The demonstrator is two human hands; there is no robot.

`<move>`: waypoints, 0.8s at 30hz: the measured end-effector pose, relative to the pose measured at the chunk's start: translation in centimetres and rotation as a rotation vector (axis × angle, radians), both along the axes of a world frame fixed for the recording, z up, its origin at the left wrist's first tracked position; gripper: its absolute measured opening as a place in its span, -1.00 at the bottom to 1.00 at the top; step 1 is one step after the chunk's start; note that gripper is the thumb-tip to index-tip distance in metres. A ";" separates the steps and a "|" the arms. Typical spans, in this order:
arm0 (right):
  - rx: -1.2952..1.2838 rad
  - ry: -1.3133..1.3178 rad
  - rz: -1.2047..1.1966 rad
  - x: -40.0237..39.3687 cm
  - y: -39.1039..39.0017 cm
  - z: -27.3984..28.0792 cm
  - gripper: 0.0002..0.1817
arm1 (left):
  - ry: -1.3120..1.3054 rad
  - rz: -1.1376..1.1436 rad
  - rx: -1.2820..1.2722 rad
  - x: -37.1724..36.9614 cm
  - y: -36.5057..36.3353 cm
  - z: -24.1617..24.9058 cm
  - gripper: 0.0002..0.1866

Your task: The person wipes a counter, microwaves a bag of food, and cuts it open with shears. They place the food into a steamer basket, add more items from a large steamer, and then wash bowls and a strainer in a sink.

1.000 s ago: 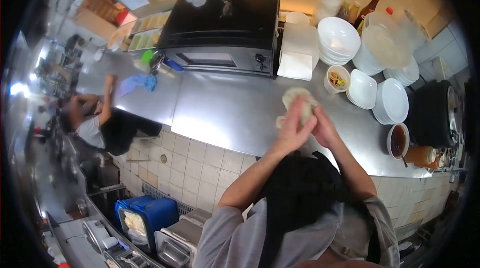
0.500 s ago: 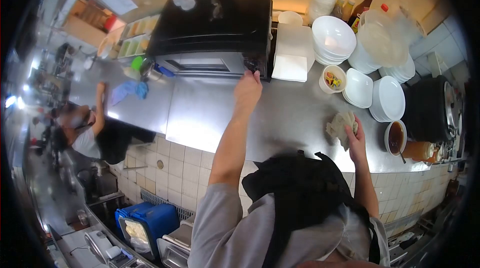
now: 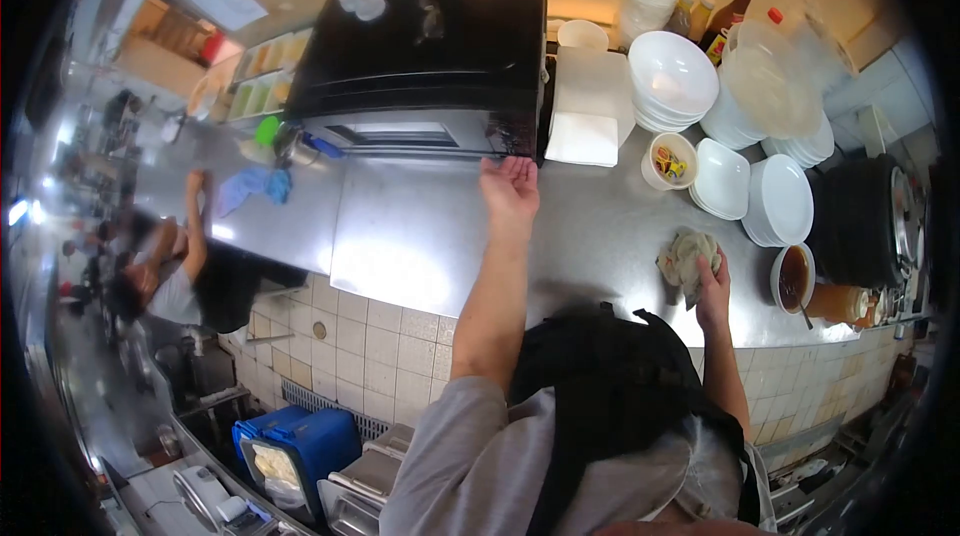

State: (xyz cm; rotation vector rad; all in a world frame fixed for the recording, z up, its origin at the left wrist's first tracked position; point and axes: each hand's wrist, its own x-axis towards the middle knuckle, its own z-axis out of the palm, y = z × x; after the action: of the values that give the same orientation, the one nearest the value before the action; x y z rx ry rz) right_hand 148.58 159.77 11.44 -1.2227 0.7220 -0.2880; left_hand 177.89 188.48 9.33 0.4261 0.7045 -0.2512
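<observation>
A black microwave oven (image 3: pixel 420 56) with a grey front stands against the wall. At the lower right corner of its front is my left hand (image 3: pixel 511 188), palm turned up, fingers apart and holding nothing. The fingertips are right at the bottom edge, below the control panel (image 3: pixel 510 133). Over the steel counter (image 3: pixel 590 226) to the right, my right hand (image 3: pixel 712 291) grips a crumpled, greyish cloth (image 3: pixel 686 261).
White bowls (image 3: pixel 672 76), stacked dishes (image 3: pixel 719 179) and plates (image 3: pixel 780 198) stand at the right. A cup of small packets (image 3: pixel 669 161), a bowl of brown sauce (image 3: pixel 792 278) and folded white napkins (image 3: pixel 583 139) are nearby. Another person (image 3: pixel 175 281) works at the far left, near a blue cloth (image 3: pixel 255 188).
My left hand has come down from the microwave's control panel to its bottom edge, turning palm up and opening its fingers. My right hand still holds the cloth, barely shifted.
</observation>
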 end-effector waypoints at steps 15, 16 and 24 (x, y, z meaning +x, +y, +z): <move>-0.780 0.040 0.318 -0.3 -2.7 0.6 -0.37 | -0.929 0.076 2.145 -3.1 6.9 14.8 -0.46; -1.055 0.158 0.418 -0.9 -3.2 0.0 -0.37 | -0.948 0.027 2.264 -2.4 7.4 14.9 -0.47; -1.066 0.263 0.524 -2.5 -2.8 -2.0 -0.40 | -0.830 0.092 2.208 -8.0 13.1 15.8 -0.54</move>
State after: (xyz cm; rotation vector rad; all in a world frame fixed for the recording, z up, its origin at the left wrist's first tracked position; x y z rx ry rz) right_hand 146.09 156.97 9.40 -2.4411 0.4191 -0.0519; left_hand 169.88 201.62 25.15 2.3885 -0.1416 0.9344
